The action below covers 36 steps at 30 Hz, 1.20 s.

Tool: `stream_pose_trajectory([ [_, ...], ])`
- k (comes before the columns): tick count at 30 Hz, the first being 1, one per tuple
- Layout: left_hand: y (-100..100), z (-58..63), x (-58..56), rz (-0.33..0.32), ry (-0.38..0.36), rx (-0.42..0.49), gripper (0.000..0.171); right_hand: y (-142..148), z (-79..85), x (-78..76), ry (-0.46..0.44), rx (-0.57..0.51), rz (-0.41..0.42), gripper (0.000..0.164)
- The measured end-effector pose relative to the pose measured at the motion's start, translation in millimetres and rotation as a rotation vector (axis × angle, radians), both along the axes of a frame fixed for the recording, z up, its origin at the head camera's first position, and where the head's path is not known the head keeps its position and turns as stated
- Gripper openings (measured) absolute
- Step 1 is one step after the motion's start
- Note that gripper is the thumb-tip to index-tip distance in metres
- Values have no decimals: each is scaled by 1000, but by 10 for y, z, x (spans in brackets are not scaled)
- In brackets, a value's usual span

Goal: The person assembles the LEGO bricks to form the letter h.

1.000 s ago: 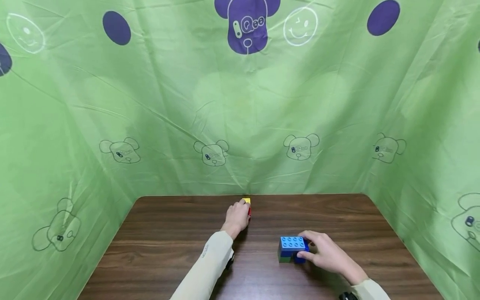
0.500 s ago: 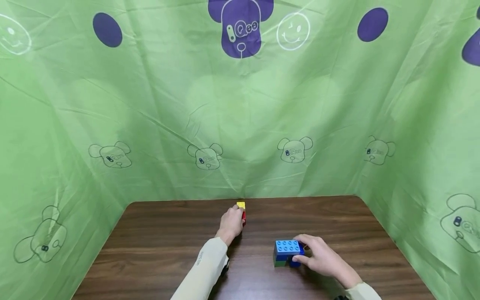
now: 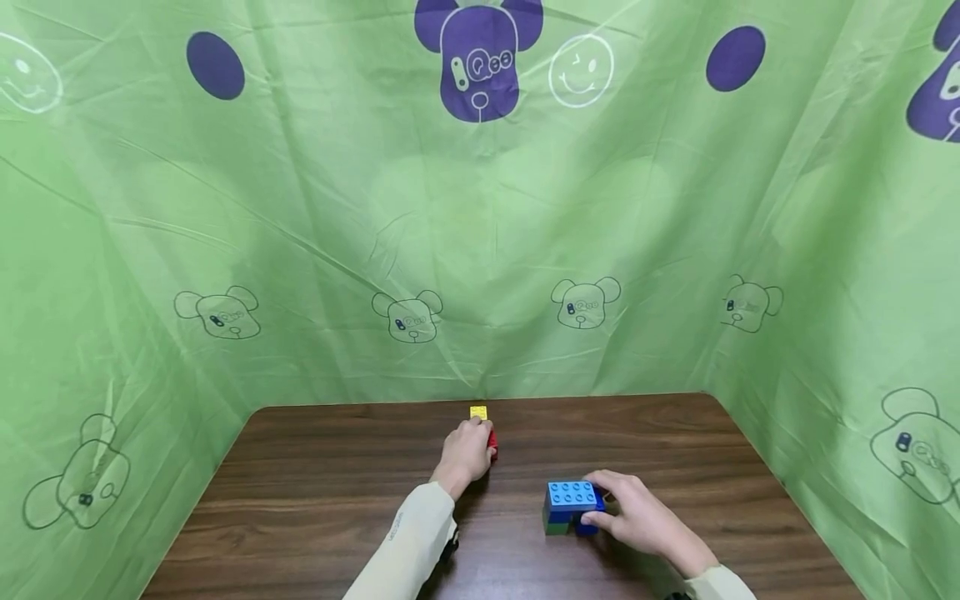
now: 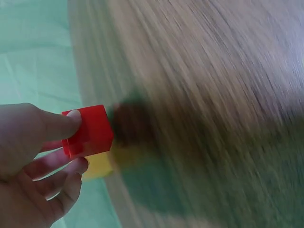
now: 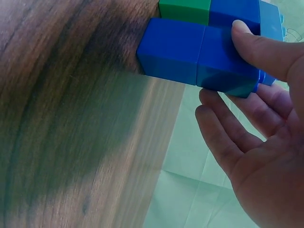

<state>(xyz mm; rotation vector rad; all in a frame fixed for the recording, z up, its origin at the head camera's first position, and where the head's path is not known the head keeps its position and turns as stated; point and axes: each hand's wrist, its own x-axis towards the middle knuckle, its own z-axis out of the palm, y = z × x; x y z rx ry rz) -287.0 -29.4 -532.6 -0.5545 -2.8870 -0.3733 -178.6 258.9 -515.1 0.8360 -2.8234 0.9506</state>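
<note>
Near the far table edge, my left hand (image 3: 465, 452) pinches a red toy building brick (image 4: 90, 130) between thumb and fingers. Just beyond it sits a yellow brick (image 3: 478, 412), partly hidden by the hand. Closer to me and to the right stands a block of joined bricks, with a light blue studded brick (image 3: 570, 493) on top, darker blue ones below and a green brick (image 3: 557, 528) at the bottom left. My right hand (image 3: 637, 512) grips its right side, with the thumb on a dark blue brick (image 5: 223, 59) in the right wrist view.
The brown wooden table (image 3: 337, 467) carries the bricks. A green printed cloth (image 3: 480, 208) hangs behind it and along both sides, meeting the table at its far edge.
My left hand has drawn the red brick slightly toward me and to the right, away from the yellow brick. The right hand keeps its grip on the blue block. The head view has shifted a little.
</note>
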Motion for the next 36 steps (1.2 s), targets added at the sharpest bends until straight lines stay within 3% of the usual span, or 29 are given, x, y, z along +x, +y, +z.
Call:
stream_pose_trajectory([
  [5,69,209,103,-57,44,27,23,-6,-2,6,5,10,-17,35],
  [11,181,577,244,-154,91,48,30,-1,-6,-6,18,29,-22,35],
  [17,312,959,465,-262,136,46,34,7,-10,-12,20,44,-30,35],
  [22,382,1193,644,-318,166,25,36,4,-17,-10,14,46,-23,35],
  [30,417,1354,768,-362,184,10,33,9,-20,-14,-3,33,-20,35],
  [36,433,1334,828,-383,150,2,31,4,-32,-12,21,16,-11,33],
])
